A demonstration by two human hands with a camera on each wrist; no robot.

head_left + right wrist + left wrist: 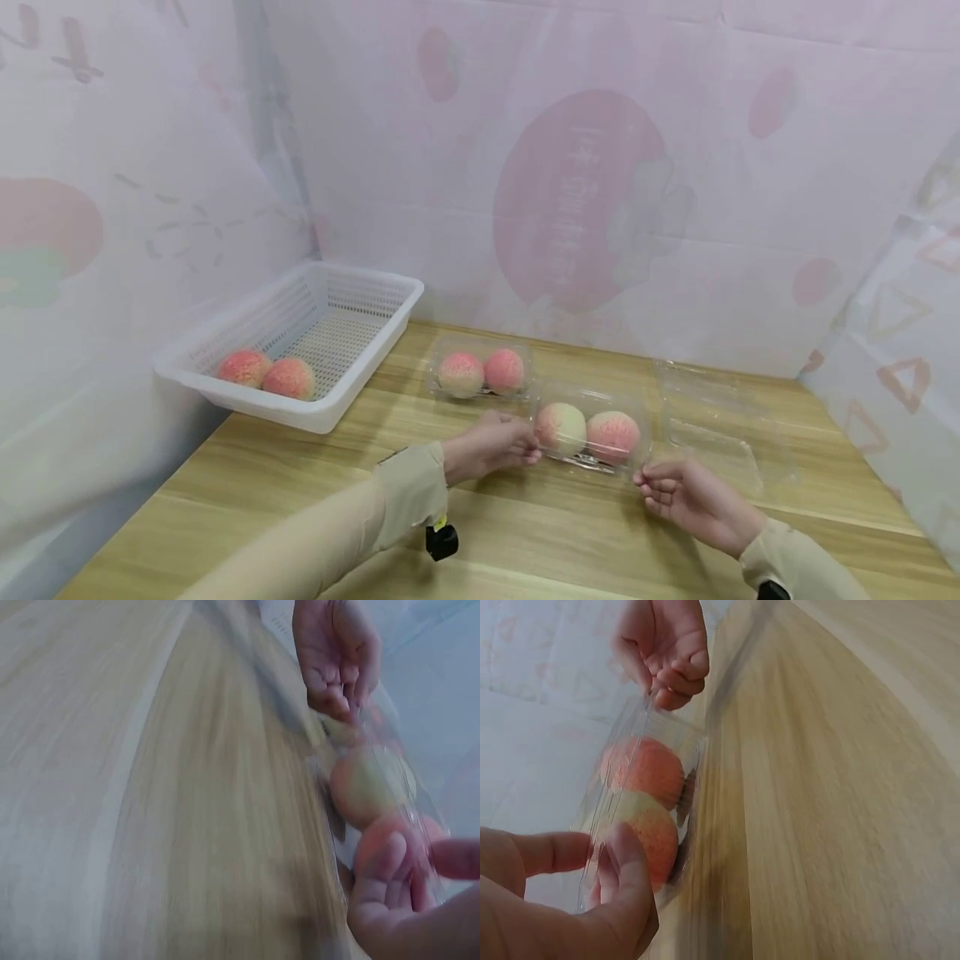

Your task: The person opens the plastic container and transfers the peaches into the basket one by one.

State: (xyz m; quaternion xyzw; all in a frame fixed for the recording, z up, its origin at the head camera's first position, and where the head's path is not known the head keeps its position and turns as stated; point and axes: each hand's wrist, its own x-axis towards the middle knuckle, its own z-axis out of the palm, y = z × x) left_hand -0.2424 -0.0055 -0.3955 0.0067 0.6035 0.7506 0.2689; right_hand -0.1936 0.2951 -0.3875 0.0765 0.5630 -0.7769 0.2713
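Observation:
A clear plastic clamshell box [592, 467] with two peaches in it, one yellowish peach [561, 429] and one pinker peach [613, 437], lies between the two hands, its lid over the fruit. My left hand [495, 447] pinches the box's left end between thumb and fingers; the left wrist view shows the thumb and forefinger on its rim. At the opposite end, my right hand [693, 504] pinches the rim near the front right corner. In the right wrist view, the right thumb and fingers [386, 862] overlap the pinker peach through the clear plastic.
Behind and left stands another clear box [480, 340] holding two peaches. Empty clear boxes [712, 425] lie at the right. A white plastic basket [375, 358] with two peaches [288, 379] sits at the table's left edge. Printed cloth [420, 183] hangs behind the wooden table [525, 533].

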